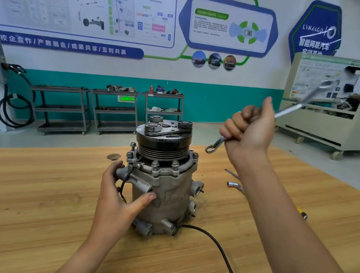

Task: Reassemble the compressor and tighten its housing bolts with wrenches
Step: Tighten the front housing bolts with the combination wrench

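Grey metal compressor [170, 191] is standing assembled on wooden surface [51, 186]; left hand [117, 195] gripping its housing, right hand [250, 130] clenching a raised silver wrench [216, 144]; bolt-tightening likely remaining.

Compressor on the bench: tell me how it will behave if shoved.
Probably heavy: the compressor is a thick cast-metal body. It stands on end, pulley uppermost, so it may tip; the left hand holds it. Rounded, so likely to roll once down.

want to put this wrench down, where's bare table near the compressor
Tabletop left of the left hand is bare, save a round disc behind it. Right of the compressor is crowded: a socket wrench and a yellow-handled tool lie below the wrench in the right hand.
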A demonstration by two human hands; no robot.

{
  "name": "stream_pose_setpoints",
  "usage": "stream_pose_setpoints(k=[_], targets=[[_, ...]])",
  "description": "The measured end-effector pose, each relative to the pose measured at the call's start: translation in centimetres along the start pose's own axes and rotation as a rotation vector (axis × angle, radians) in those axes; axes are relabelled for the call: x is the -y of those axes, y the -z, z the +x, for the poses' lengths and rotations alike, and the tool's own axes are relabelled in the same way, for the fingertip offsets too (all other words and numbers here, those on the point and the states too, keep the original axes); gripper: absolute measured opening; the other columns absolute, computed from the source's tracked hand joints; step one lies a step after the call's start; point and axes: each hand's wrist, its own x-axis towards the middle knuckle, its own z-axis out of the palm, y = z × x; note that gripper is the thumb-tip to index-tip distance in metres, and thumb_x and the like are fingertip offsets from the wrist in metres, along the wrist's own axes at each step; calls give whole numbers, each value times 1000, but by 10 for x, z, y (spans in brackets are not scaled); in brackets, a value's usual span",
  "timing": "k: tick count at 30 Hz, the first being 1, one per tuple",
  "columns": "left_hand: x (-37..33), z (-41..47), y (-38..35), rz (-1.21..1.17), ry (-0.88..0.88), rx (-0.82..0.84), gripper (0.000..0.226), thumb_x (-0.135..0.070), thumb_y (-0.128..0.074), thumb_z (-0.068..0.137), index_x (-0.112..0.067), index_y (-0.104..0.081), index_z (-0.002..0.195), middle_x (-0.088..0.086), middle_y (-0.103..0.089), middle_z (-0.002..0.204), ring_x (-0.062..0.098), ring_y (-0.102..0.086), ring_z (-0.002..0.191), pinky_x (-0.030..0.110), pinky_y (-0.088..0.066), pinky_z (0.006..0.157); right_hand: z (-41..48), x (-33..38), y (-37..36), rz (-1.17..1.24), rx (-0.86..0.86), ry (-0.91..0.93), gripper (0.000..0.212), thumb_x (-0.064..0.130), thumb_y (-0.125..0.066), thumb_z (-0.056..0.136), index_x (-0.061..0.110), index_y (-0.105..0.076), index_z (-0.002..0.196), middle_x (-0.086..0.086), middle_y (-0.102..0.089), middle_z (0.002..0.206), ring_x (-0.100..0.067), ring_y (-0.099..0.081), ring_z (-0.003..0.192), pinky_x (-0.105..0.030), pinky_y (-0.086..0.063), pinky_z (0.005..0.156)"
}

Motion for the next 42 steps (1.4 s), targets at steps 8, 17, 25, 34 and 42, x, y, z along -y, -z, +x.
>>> stream_pose_setpoints(k=[8,17,25,34,42], targets=[[1,0,0,6,-6,-11,94,-51,-74,45,-38,-30,126,-11,-41,131,11,-40,125,41,-36,105,44,-38,18,209,-165,-505,49,36,-28,102,16,-31,57,6,-20,33,-8,-17,22,-13,-12,29],[2,0,0,15,-12,-6,94,-48,-82,48,-39,-29,125,-20,-41,125,6,-40,122,34,-35,103,57,-47,21,130,-40,-765,64,21,-32,101,11,-37,38,5,-22,30,-8,-20,20,-16,-16,24],[1,2,1,-9,14,-10,101,-57,-75,37,-42,-28,125,-19,-41,125,8,-40,124,36,-36,104,55,-54,32,273,-62,-793,62,20,-30,101,11,-34,39,4,-23,29,-9,-21,19,-15,-19,24],[-2,1,1,-24,15,-12,98,-57,-75,38,-46,-27,123,-11,-41,129,11,-40,126,38,-35,106,-7,-35,29,139,-176,-120,56,26,-29,100,17,-36,45,4,-20,38,-12,-19,32,-15,-30,39],[-5,0,1,-25,29,-12,103,-57,-75,38,-39,-28,127,-6,-42,133,15,-40,128,45,-34,108,-54,-38,23,-32,-11,87,56,33,-31,100,17,-40,47,5,-23,36,-11,-22,32,-20,-32,43]])
